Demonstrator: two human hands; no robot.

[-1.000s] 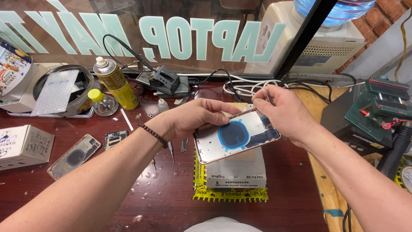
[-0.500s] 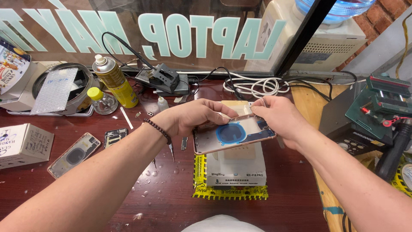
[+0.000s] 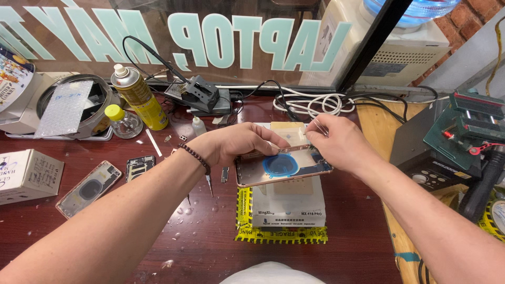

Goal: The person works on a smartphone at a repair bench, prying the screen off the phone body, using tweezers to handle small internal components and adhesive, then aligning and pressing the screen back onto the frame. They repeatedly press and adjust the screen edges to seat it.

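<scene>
From the head view, a phone frame (image 3: 284,167) with a blue ring in its middle is held over a white box (image 3: 289,205). The box is set on a yellow mat (image 3: 281,234) on the red-brown table (image 3: 342,231). The left hand (image 3: 234,143) is laid on the frame's left end, and its fingers are closed on that edge. A bead band (image 3: 195,156) is worn on its wrist. The right hand (image 3: 339,142) is pinched shut at the frame's top right corner, and something thin is held up in its fingertips; what it is cannot be told.

To the left, a yellow can (image 3: 138,97) and a small bottle (image 3: 122,120) are seen. Another frame (image 3: 89,188) is laid flat near a small carton (image 3: 27,174). White cables (image 3: 315,102) are coiled at the back.
</scene>
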